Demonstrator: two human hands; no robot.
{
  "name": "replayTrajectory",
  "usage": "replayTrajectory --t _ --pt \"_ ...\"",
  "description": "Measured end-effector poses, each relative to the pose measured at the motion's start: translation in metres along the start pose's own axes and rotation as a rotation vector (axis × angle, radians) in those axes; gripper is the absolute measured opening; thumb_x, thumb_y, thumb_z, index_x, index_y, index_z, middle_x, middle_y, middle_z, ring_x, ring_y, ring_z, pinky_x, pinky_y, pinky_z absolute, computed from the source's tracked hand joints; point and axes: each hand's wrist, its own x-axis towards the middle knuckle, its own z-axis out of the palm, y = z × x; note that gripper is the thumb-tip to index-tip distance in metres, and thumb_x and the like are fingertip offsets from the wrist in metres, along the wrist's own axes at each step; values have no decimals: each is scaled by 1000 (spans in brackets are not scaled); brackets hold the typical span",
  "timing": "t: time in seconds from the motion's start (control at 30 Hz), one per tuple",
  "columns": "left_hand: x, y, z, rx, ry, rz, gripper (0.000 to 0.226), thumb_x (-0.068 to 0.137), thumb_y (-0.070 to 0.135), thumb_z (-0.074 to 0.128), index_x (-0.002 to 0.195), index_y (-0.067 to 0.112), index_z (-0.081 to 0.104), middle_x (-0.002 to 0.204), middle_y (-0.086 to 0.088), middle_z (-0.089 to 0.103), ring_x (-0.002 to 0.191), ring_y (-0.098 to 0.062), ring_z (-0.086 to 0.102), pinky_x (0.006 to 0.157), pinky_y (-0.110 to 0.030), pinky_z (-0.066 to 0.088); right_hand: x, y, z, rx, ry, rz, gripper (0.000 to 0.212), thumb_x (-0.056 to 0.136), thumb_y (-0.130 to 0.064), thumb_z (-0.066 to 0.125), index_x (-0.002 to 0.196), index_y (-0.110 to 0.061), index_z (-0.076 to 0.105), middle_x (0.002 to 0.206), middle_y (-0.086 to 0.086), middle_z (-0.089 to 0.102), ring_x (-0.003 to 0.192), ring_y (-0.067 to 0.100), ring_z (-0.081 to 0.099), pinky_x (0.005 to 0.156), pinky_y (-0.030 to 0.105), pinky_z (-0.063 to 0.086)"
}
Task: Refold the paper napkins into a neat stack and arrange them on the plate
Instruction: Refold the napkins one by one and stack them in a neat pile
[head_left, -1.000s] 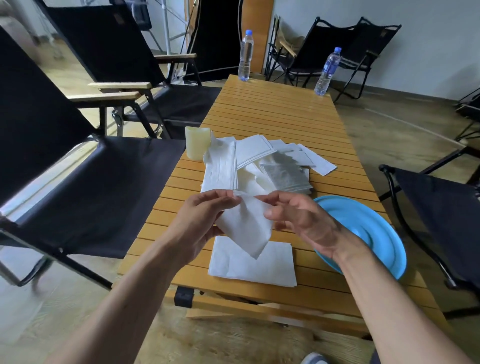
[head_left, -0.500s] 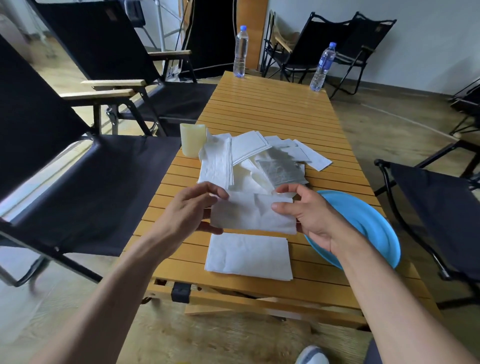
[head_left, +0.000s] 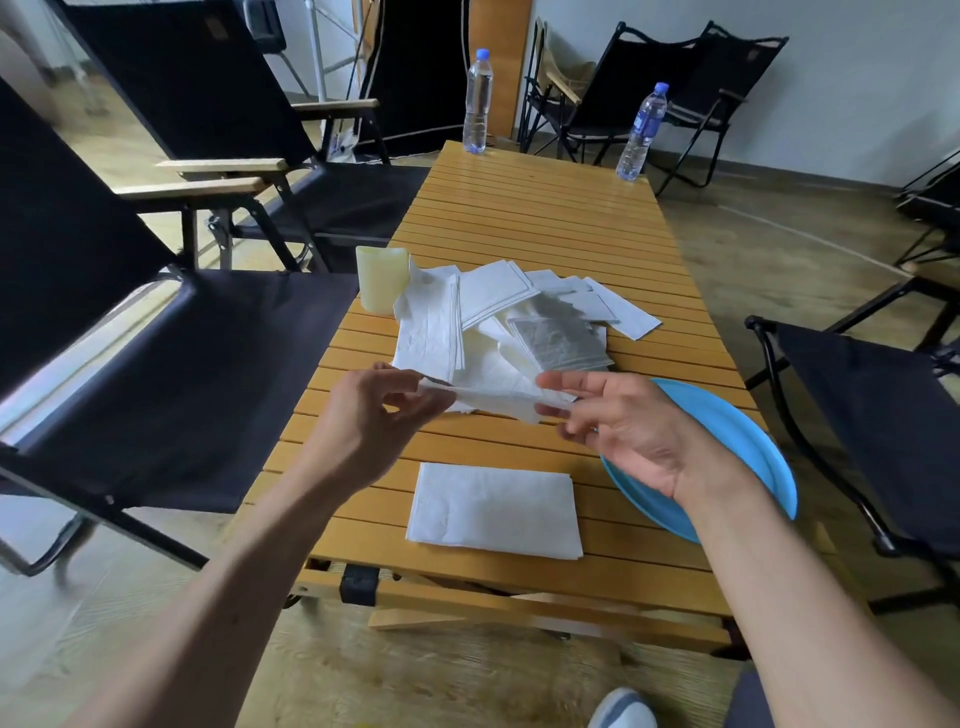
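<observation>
I hold one white paper napkin (head_left: 498, 400) flat and nearly edge-on above the table. My left hand (head_left: 369, 421) pinches its left end, my right hand (head_left: 618, 421) pinches its right end. Below them a folded white napkin (head_left: 493, 512) lies near the table's front edge. Behind my hands lies a loose pile of unfolded napkins (head_left: 498, 317). The blue plate (head_left: 737, 441) sits at the table's right edge, partly hidden by my right wrist, with nothing seen on it.
The slatted wooden table (head_left: 545, 218) has a pale yellow cup (head_left: 380, 279) at its left edge and two water bottles (head_left: 477, 101) (head_left: 641, 131) at the far end. Black folding chairs (head_left: 182, 364) (head_left: 872, 410) stand close on both sides.
The napkin hung down as a loose flap a second ago. My hands have spread it out, lifted it and tilted it flat, so it is now seen nearly edge-on.
</observation>
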Motion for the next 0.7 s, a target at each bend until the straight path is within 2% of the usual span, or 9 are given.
replayTrajectory --t 0.07,0.17,0.23,0.27,0.33,0.4,0.53,0.6,0.7 --pt "0 -2 -1 55 -26 -94 17 85 46 69 84 31 77 84 11 62 77 -8 57 59 -19 42 -1 3 3 -247 51 -56 36 73 8 79 103 -12 77 104 4 76 95 12 73 78 21 56" --pt "-1 -1 0 -14 -93 -266 23 81 56 69 68 36 72 80 14 67 74 -5 59 62 -22 44 0 3 9 -468 166 -87 17 75 -20 87 88 -14 78 66 -13 70 59 -3 59 56 9 43" --pt "-1 0 -2 -110 -182 -419 22 79 56 72 64 41 76 73 18 72 69 0 63 57 -16 44 1 1 6 -490 153 -30 16 78 -28 84 80 -15 75 55 -14 59 46 0 45 45 13 35" --pt "-3 0 -3 -156 -245 -489 19 80 53 73 65 42 77 73 20 74 65 1 63 55 -15 43 0 0 4 -503 115 36 16 79 -28 83 79 -15 74 55 -12 58 45 2 43 43 15 33" --pt "-6 -5 -3 -173 -362 -613 18 83 45 76 74 30 80 75 9 77 67 -7 62 56 -20 43 -2 2 0 -594 30 192 16 80 -26 83 83 -14 73 58 -6 58 46 5 43 42 17 31" --pt "-9 -10 0 -57 -431 -681 19 83 40 78 80 22 79 70 3 75 65 -12 59 53 -22 40 -3 8 -1 -727 5 281 16 82 -27 82 88 -14 75 54 -5 57 46 6 43 42 18 30" --pt "-12 -16 13 65 -425 -718 20 84 31 79 86 10 78 52 9 67 39 1 54 38 -12 38 3 19 3 -895 79 257 13 83 -29 81 82 -18 75 50 -12 61 46 0 51 46 17 39" --pt "-12 -20 18 129 -417 -698 21 85 30 79 82 10 78 58 7 70 51 -4 62 47 -16 47 7 23 4 -952 125 220 15 80 -31 83 77 -20 74 66 -10 67 63 5 59 58 21 44" --pt "-12 -25 23 289 -403 -650 22 82 36 80 72 17 76 65 5 72 62 -12 64 57 -24 51 9 28 7 -1067 158 218 20 76 -35 86 71 -25 70 80 -7 68 77 7 60 61 24 44"
